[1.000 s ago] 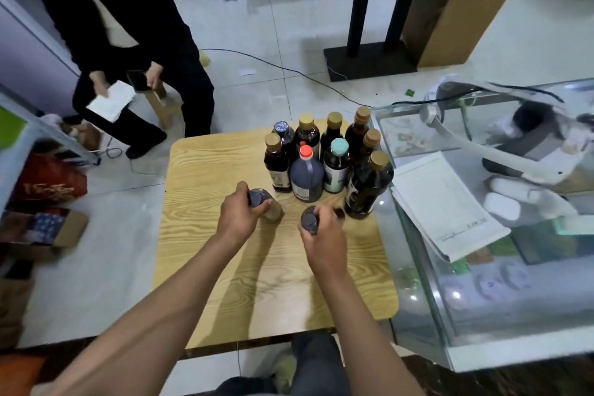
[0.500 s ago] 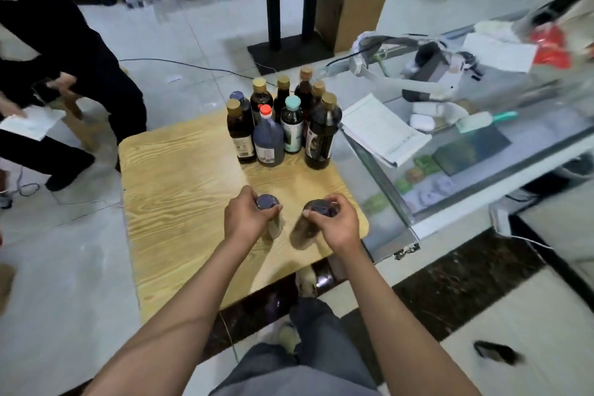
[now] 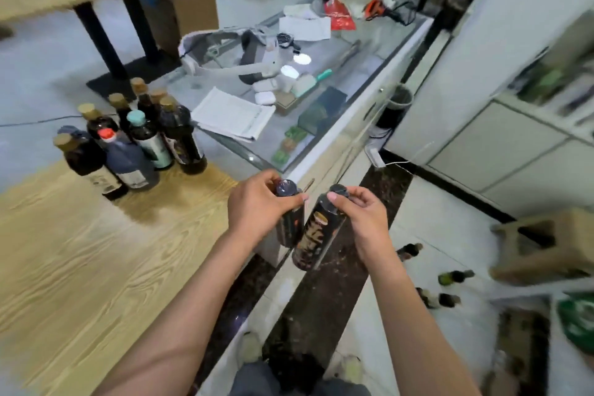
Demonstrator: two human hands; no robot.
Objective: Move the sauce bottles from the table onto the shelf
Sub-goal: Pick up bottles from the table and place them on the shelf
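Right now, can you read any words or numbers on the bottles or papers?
No text can be read for sure.
Bottle in the right hand: big gold characters on the label, too blurred to read.
Bottle in the left hand: label too blurred.
Bottles on the table: labels too small and blurred.
Printed paper on the glass counter: lines of print, too small.
Red bag: print blurred.

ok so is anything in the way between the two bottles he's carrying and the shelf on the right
Nothing visible blocks it. The left hand and right hand hold the bottles over open floor; a cardboard box sits right of that path. The shelf is blurred.
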